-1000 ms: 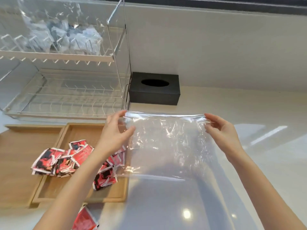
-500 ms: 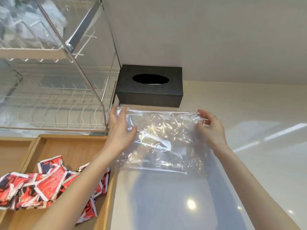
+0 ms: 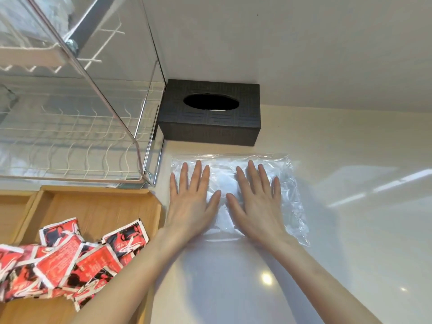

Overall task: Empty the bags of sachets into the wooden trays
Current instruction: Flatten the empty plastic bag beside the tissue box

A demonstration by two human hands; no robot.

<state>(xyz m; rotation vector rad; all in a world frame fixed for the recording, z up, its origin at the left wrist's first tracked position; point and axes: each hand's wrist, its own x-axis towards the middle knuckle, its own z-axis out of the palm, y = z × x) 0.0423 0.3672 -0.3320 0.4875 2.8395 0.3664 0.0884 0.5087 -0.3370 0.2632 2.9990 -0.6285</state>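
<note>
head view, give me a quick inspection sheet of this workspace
surface: glossy white counter, bare to the right of the bag.
job's things: clear plastic bag lies flat on the counter and looks empty; red sachets are piled in the wooden tray, with a second tray beside it at the left edge.
clutter: black tissue box against the wall behind the bag.
grips: left hand and right hand both open, palms pressed flat on the bag, side by side.
cables: nothing seen.
surroundings: wire dish rack with a clear cover behind the trays; plain wall at the back.
</note>
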